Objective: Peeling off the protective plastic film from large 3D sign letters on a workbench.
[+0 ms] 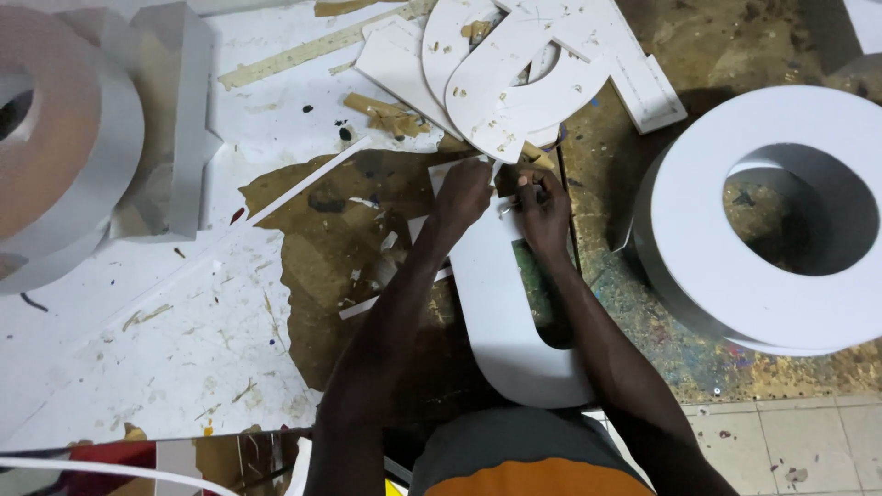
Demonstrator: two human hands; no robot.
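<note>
White U-shaped cutout (501, 317) — flat on the desk (138, 331), its open end under both hands. Left hand (462, 195) presses its top edge, fingers together; right hand (542, 211) just beside, fingers pinched on a small item too tiny to identify. Stacked white cutouts (514, 73) beyond — large ring (781, 211) to the right.
</note>
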